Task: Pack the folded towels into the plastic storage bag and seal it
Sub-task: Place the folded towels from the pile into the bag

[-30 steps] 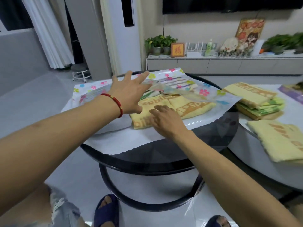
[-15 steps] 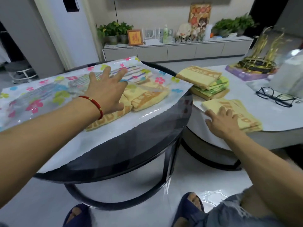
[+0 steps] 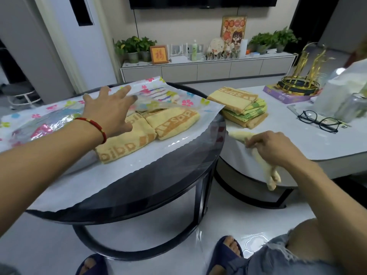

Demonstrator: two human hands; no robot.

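A clear plastic storage bag [image 3: 49, 120] printed with flowers lies across the dark round table [image 3: 158, 187]. Two folded yellow towels [image 3: 151, 128] stick out of its mouth side by side. My left hand [image 3: 111, 112], fingers spread, lifts the bag's upper flap above them. My right hand [image 3: 272, 147] grips a pale yellow towel [image 3: 268, 171] at the near edge of the white table [image 3: 297, 147]; the towel droops over that edge. A stack of folded yellow and green towels [image 3: 242, 108] sits further back on the white table.
Black glasses [image 3: 317, 121], a purple box [image 3: 286, 95] with a gold ornament on it and clear jars [image 3: 355, 108] stand on the white table's right side. A TV cabinet [image 3: 208, 68] with plants lines the far wall. My slippered feet [image 3: 228, 253] are on the glossy floor.
My right hand has closed on the pale yellow towel and pulled it off the white table's edge toward the bag. My left hand has raised the bag's flap.
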